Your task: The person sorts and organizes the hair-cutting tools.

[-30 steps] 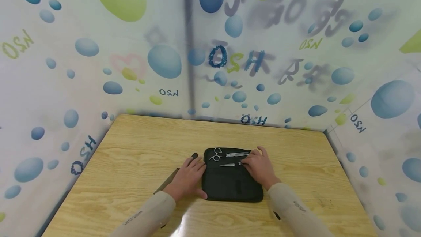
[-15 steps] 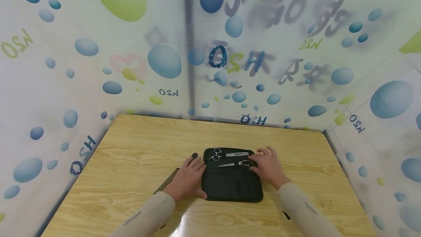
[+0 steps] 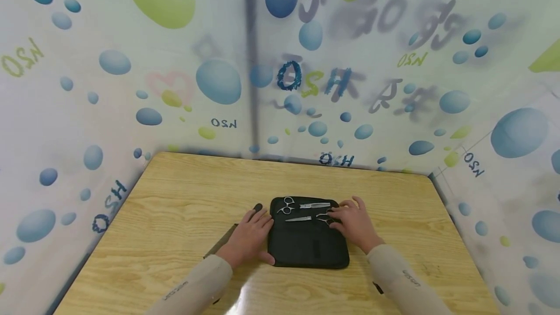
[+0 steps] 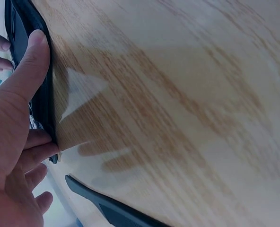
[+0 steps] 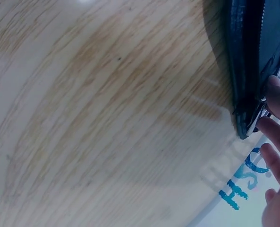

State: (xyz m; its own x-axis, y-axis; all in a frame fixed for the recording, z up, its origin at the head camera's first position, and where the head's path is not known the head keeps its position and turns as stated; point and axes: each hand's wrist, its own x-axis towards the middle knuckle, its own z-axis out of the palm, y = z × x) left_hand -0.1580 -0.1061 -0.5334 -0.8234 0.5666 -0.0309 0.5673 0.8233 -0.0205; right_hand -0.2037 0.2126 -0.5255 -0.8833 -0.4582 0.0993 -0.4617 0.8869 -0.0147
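A black zip case (image 3: 297, 244) lies open on the table. In it, steel scissors (image 3: 315, 205) lie along the far side, with finger rings to the left. A second pair of scissors (image 3: 299, 218) lies nearer, blades leftward, passing under a dark strap. My right hand (image 3: 356, 222) holds this second pair by its finger rings, partly hiding them; thumb and forefinger meet the handle in the right wrist view. My left hand (image 3: 249, 235) rests against the case's left edge, fingers extended, its thumb (image 4: 33, 66) pressing the rim in the left wrist view.
A long dark flat thing (image 4: 111, 205) with a narrow rounded end lies left of the case, partly under my left hand in the head view. The wooden table (image 3: 183, 193) meets patterned walls (image 3: 218, 81) at the back and sides.
My right hand first drew back rightward, uncovering the finger rings of the nearer scissors, then moved slightly left. Those scissors have slid left through the strap. My left hand has stayed in place.
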